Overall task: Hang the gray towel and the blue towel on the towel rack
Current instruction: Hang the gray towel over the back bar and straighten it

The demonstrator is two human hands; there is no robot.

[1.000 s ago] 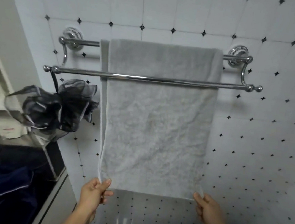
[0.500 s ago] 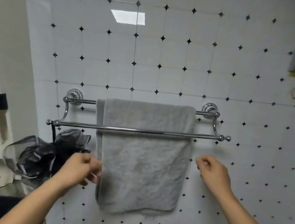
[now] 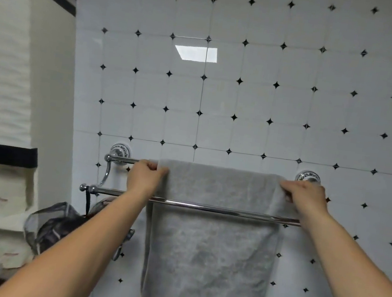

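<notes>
Both hands pinch gray towel (image 3: 211, 239) top corners | left hand (image 3: 145, 178) | right hand (image 3: 304, 195)

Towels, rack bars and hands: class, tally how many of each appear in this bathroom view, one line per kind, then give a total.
Towels: 1, the gray towel
Rack bars: 2, back bar and front bar
Hands: 2, left hand and right hand
Total: 5

Dark mesh bath pouf (image 3: 57, 227) beside white diamond-dotted wall tiles (image 3: 294, 106)
</notes>
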